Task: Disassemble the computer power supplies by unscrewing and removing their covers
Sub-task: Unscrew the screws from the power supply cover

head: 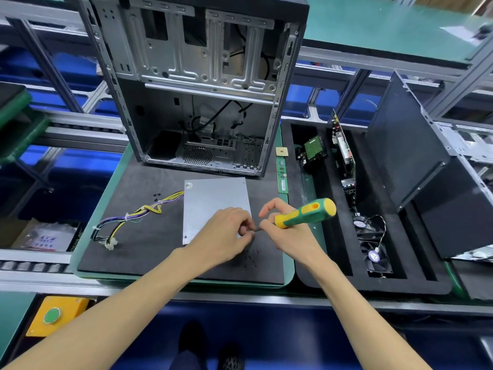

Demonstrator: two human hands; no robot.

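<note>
Power supply (216,201), one silver box, lay flat on my black foam mat (138,236), just in front of the open computer case (197,84) that stood upright at the mat's far edge. Its cable bundle (128,220) trailed off its left side across the mat and ended short of the mat's left border, with bare foam beyond it. Three small dark screws (156,197) sat loose on the foam near the cables, apart from the box. My left hand (226,233) rested over the box's near right corner, fingers curled and pinching at the tip of the screwdriver (306,212); whether a screw sat between those fingertips I could not tell. My right hand (282,231) gripped the green-and-yellow handle loosely, thumb and forefinger arched above it, the shaft pointing left toward the other hand. Open foam remained between my hands and the mat's near edge. Along the mat's right edge lay one green memory stick (282,177) and one processor chip (282,151). Beside the mat, a black slotted tray (333,279) held one hard drive (313,152), one circuit board (344,148) standing on edge, and two fans (373,239) in the same slot. One dark side panel (408,145) leaned at the tray's right side.
</note>
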